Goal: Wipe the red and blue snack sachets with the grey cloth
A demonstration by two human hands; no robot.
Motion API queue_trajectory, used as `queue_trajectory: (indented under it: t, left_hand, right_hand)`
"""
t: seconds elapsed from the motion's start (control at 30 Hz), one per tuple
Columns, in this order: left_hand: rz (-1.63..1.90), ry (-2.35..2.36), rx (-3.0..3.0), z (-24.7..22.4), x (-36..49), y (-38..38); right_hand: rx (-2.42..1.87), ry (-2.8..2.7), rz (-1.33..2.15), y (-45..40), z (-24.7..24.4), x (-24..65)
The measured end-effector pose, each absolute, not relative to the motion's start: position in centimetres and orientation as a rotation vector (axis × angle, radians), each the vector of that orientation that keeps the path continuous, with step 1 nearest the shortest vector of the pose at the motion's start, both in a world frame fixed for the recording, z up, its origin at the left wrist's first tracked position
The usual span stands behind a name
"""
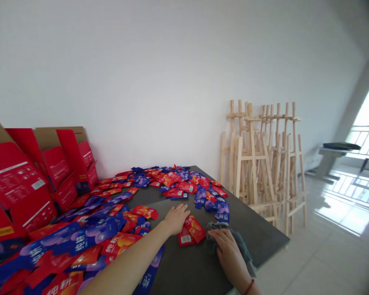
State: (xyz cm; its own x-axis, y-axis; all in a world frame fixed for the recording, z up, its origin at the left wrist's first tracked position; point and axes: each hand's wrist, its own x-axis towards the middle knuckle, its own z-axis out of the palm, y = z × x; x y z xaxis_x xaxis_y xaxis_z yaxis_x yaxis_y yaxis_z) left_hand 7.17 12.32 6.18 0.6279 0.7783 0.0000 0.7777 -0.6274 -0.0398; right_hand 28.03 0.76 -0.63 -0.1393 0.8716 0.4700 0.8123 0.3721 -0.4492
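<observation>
My left hand [176, 218] lies over the dark table with its fingers stretched out, beside two red packets [195, 229]; whether it touches them I cannot tell. One of those packets shows a barcode on a white patch. Under my right hand [229, 253] a grey-green cloth [242, 245] is bunched, its frayed edge showing past my fingertips. The fingers bend over the cloth and hold it against the tabletop. Blue packets [223, 211] and red ones are scattered just beyond both hands. A red band circles my right wrist.
Piles of red and blue packets [95, 233] cover the left side and far end of the table [264, 233]. Open red cardboard boxes [61, 180] stand at the left. Wooden easels [255, 164] are grouped past the table's right edge, near the white wall [160, 90].
</observation>
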Motion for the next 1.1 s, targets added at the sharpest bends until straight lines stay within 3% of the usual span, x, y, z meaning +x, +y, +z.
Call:
queue_trajectory:
  t: [0.17,0.37,0.47,0.57,0.63,0.73,0.83,1.0,1.1]
  left_hand:
    - [0.058,-1.276,-2.814,6.0,7.8,13.4]
    - [-0.129,-1.452,-2.713,6.9,4.1,8.0]
    - [-0.444,-1.842,-2.802,6.0,1.6,4.7]
    - [-1.015,-2.347,-2.97,3.9,0.2,3.1]
    - [-1.285,-2.445,-3.016,2.5,0.0,2.8]
    - [-1.409,-2.405,-3.02,1.6,0.2,2.6]
    - [-1.151,-2.168,-3.016,2.1,0.5,1.9]
    - [-0.234,-1.475,-2.942,2.8,1.3,0.5]
    - [0.039,-1.376,-2.884,2.2,1.9,0.3]
  right_hand:
    - [-1.482,-1.956,0.131,1.0,-0.8,28.1]
    - [-1.432,-1.856,0.083,0.5,-0.3,28.7]
    - [-1.343,-2.038,0.144,-0.8,0.4,27.0]
    - [-1.164,-2.362,0.255,-1.4,0.5,24.0]
    - [-1.149,-2.396,0.269,-0.9,0.1,22.6]
    - [-1.282,-2.267,0.262,1.1,-0.1,22.7]
    - [-1.426,-2.105,0.252,3.3,0.9,24.9]
    - [-1.514,-1.937,0.191,3.2,3.4,27.6]
    - [-1.407,-1.992,0.203,0.7,3.7,26.1]
